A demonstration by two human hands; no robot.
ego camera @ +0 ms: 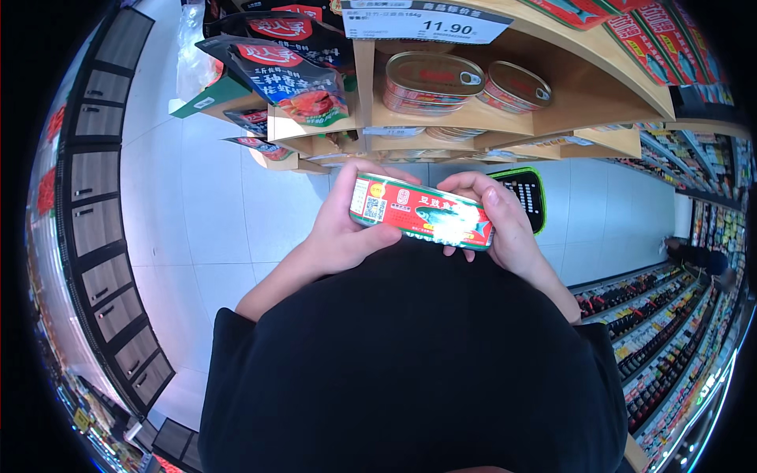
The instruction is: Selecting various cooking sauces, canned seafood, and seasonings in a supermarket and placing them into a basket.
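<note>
A flat oval fish tin (420,211) with a red and green printed label is held in front of the body, its label side turned up to the camera. My left hand (355,227) grips its left end, with the thumb along the lower edge. Around the right end is my right hand (497,216), its thumb on the upper edge and fingertips showing beneath. Just beyond, on a wooden shelf (591,106), stand stacked oval tins (434,83) with ring pulls and another such stack (516,87) beside them.
Black printed pouches (295,77) stand at the shelf's left part, above a price tag's level (426,23). A green-rimmed black basket or cart part (523,192) lies beyond my right hand. Dark-framed cabinets (94,177) line the left. Stocked shelves (650,337) and a person (701,257) are at right.
</note>
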